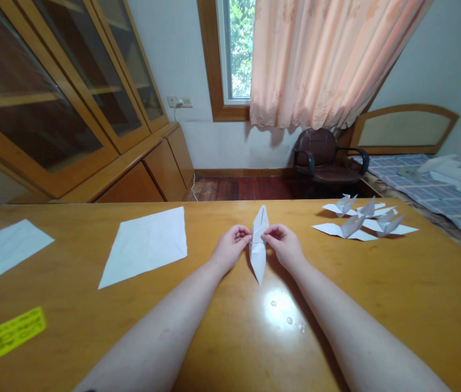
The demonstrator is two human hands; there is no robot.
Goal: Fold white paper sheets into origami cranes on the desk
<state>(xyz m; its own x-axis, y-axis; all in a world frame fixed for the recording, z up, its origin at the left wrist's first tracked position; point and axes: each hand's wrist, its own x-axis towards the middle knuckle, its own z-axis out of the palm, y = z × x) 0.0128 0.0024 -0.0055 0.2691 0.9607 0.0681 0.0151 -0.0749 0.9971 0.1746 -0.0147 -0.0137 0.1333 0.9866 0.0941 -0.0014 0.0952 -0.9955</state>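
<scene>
A long, narrow piece of folded white paper [259,255], pointed at both ends, is between my hands over the middle of the wooden table [222,337]. My left hand [234,246] pinches its left edge near the middle, fingers curled. On the opposite edge, my right hand [285,246] grips the paper between thumb and fingers. A slit or crease line runs down the paper's upper half. To the right stand several folded white paper cranes [353,224] with spread wings, grouped together.
Left of my hands lies a flat white paper sheet [149,245], with another sheet [5,250] farther left. A yellow label with writing [7,338] is at the near left. Beyond the table are a glass-door cabinet [132,158], a brown armchair [322,155] and a bed [455,185].
</scene>
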